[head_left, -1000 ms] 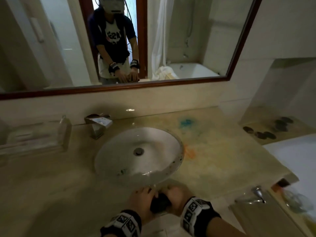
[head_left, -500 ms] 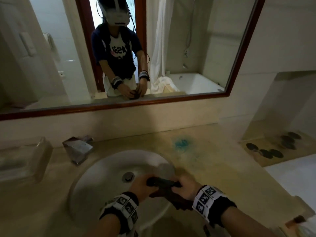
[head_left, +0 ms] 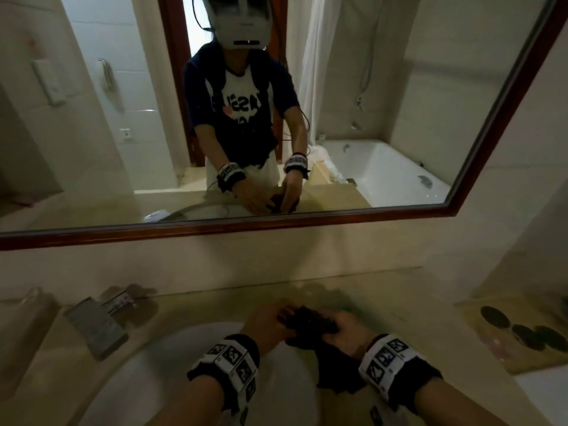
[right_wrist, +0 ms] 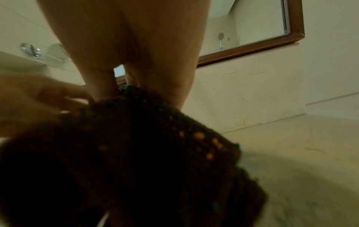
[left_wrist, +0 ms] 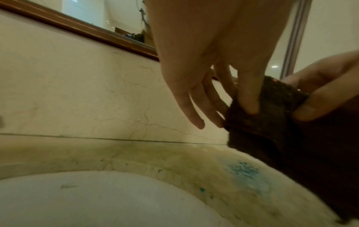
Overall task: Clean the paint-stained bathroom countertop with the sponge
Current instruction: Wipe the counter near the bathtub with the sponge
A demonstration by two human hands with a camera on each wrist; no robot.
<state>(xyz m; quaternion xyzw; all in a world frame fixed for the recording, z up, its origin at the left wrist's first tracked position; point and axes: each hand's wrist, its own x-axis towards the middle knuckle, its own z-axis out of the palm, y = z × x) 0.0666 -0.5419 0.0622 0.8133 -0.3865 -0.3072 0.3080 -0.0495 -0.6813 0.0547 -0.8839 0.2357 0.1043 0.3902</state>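
Both hands hold a dark brown sponge (head_left: 307, 321) just above the beige countertop (head_left: 399, 302), behind the right rim of the white sink (head_left: 172, 373). My left hand (head_left: 282, 318) pinches its left edge between thumb and fingers (left_wrist: 248, 104). My right hand (head_left: 333, 326) grips its right end, and its fingers (left_wrist: 320, 99) curl over the top. The sponge (right_wrist: 145, 153) carries orange paint specks and hangs down toward me. A blue paint stain (left_wrist: 244, 170) lies on the counter directly under it, hidden by the hands in the head view.
A chrome faucet (head_left: 95, 330) stands at the sink's back left, with a glass tray (head_left: 27, 305) beyond it. The framed mirror (head_left: 276, 222) and the marble backsplash rise close behind the hands. Dark stones (head_left: 519, 330) lie on a lower ledge at the right.
Both hands have carried the sponge from the sink's front edge across the basin to the back right, over the blue stain. The head view has tilted up toward the mirror.
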